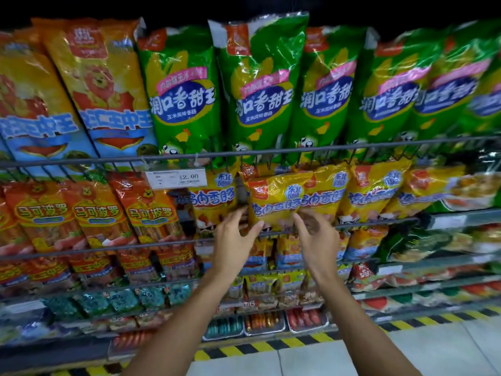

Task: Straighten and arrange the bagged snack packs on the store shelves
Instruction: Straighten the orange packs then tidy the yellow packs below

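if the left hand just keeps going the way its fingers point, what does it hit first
Most likely the yellow plastic snack bag that leans out of the second shelf row. The left hand has its relaxed fingers aimed up and right at the bag's lower left edge, seemingly just short of it, though depth is hard to judge.

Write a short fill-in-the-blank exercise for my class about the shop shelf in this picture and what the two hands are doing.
1. Both hands reach for a ____ snack bag on the second shelf.
2. The tall bags above it are mostly ____.
3. The price tag reads ____.
4. The left hand and right hand have ____ fingers.

Missing words: yellow; green; 2.00; spread
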`<move>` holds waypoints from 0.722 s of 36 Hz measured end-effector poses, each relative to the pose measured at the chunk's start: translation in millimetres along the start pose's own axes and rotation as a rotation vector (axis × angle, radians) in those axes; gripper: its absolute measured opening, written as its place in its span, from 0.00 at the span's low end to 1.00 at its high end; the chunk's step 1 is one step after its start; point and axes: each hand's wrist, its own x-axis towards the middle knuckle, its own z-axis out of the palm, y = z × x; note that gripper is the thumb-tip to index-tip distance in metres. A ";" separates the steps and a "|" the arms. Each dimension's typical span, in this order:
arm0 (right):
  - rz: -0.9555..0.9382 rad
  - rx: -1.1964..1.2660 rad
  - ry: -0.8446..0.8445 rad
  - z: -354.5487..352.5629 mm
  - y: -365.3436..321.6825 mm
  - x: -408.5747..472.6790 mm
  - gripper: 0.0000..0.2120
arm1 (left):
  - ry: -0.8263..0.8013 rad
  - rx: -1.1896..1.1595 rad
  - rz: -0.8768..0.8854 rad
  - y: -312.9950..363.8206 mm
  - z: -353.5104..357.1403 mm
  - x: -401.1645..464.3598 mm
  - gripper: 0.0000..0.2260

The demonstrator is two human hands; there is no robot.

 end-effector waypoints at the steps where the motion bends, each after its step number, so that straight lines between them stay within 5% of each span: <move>1: -0.012 -0.033 -0.010 -1.8 4.8 2.0 0.15 | 0.030 0.018 -0.018 1.5 4.7 1.5 0.30; 6: -0.056 -0.123 -0.059 -3.7 13.1 11.8 0.15 | 0.145 0.024 -0.068 5.1 13.1 6.9 0.37; 12: -0.083 -0.059 -0.076 2.2 14.3 27.0 0.14 | 0.185 0.001 0.023 11.4 8.5 6.8 0.18; 18: -0.047 0.044 -0.076 7.6 11.3 25.1 0.12 | 0.210 0.107 0.018 -0.9 5.4 15.7 0.28; 26: -0.005 0.051 -0.068 15.9 18.8 22.6 0.14 | 0.181 0.139 0.009 -7.9 6.6 18.9 0.27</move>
